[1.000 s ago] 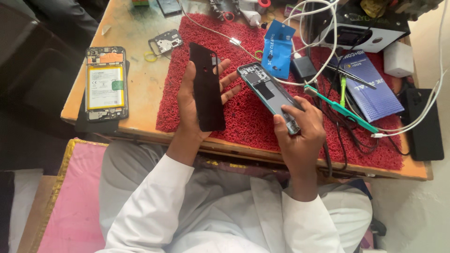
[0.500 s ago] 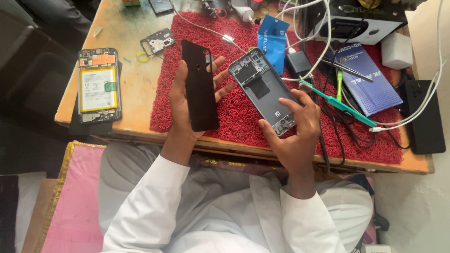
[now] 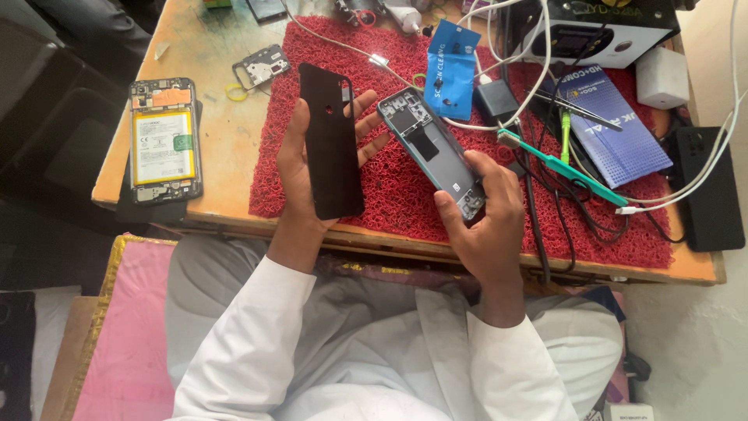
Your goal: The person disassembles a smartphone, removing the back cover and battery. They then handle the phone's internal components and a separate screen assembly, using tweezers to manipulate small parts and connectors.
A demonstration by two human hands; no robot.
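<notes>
Our left hand [image 3: 300, 168] has its grip closed around a black phone back cover [image 3: 331, 140], thumb along its left edge and fingers [image 3: 372, 125] showing past its right edge, so the cover stands nearly upright in the palm with its matt outer face towards us and its camera cut-outs at the top. Our right hand [image 3: 487, 210] has its grip clenched on the lower end of an opened phone frame [image 3: 431, 152], thumb on the near side and fingers wrapped over the far side; the frame tilts up and to the left from that grip, its exposed inner side facing us, and its top corner sits just beside the fingertips of our left hand without clearly touching them. Both pieces are held above the red mat [image 3: 405, 199] that covers the middle of the wooden bench [image 3: 210, 148]. Well to the left of our left grip, on the bare wood, lies another opened phone [image 3: 161, 140] with its yellow-and-white battery showing, and above that grip lies a small dark camera bracket [image 3: 261, 66]. Just beyond the top of the frame in our right grip sits a blue cleaning-cloth packet [image 3: 452, 74] and a black charger block [image 3: 496, 100]. To the right of the right grip a green-handled tool [image 3: 565, 168] lies across tangled black and white cables [image 3: 545, 47], next to a blue booklet [image 3: 612, 125], and further right a black phone [image 3: 707, 191] rests at the bench edge.
</notes>
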